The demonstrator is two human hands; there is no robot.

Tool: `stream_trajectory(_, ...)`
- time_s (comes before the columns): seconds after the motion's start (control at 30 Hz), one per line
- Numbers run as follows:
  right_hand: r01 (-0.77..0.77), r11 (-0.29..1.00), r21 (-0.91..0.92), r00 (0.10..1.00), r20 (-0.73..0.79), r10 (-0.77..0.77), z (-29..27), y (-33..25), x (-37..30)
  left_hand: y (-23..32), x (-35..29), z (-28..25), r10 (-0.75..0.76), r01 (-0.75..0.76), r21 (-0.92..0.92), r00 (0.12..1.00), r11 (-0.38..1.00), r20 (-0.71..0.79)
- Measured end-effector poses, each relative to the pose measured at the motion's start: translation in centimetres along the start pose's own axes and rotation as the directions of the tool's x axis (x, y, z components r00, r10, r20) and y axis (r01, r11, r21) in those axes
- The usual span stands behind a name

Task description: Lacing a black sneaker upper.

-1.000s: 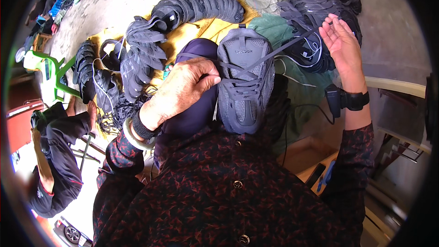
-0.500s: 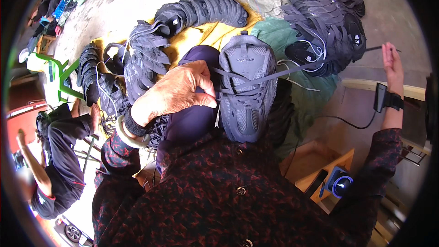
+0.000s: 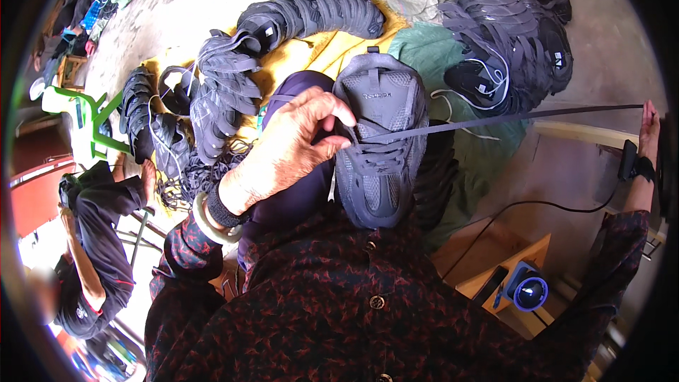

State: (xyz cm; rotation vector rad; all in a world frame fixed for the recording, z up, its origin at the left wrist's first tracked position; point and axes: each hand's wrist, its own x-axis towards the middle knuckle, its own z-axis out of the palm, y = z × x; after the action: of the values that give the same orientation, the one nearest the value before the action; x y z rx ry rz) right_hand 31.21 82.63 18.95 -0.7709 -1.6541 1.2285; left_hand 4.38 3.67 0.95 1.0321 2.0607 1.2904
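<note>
A dark grey sneaker (image 3: 382, 198) rests on my lap against my dark-trousered knee, its toe toward me and its heel away. From its upper eyelets a flat grey shoelace (image 3: 509, 119) runs taut to the far right. My right hand (image 3: 648, 131), arm stretched out, pinches the lace near its end. At the shoe's left edge is my left hand (image 3: 290, 143), thumb and forefinger curved and apart beside the lacing. Nothing shows between those two fingertips; its other fingers are partly hidden. Crossed laces cover the front of the tongue.
Nested dark shoes (image 3: 311, 14) curve over a yellow cloth (image 3: 332, 53). Another pile of shoes (image 3: 509, 21) lies at the far right by a green sheet (image 3: 467, 163). A wooden stand (image 3: 530, 255) holds a blue round device (image 3: 529, 290). Another person (image 3: 95, 240) sits left near a green stool (image 3: 88, 117).
My right hand has moved farther right and slightly nearer, drawing the lace out longer and straighter. My left hand has shifted right, closer to the eyelets, with thumb and forefinger parted.
</note>
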Motion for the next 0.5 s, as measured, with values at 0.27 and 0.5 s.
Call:
stream_trajectory(0.27, -0.157, 0.975, -0.156, 0.987, -0.046, 0.152, 3.9, 4.3, -8.0, -0.4, 0.4, -1.2, -0.107, 0.109, 0.065, 0.993, 0.992, -0.044)
stream_trajectory(0.5, 0.101, 0.890, -0.444, 0.926, 0.369, 0.079, 22.0, 3.4, -30.2, -1.4, -1.6, -3.2, -0.209, 0.208, 0.029, 0.977, 0.978, 0.047)
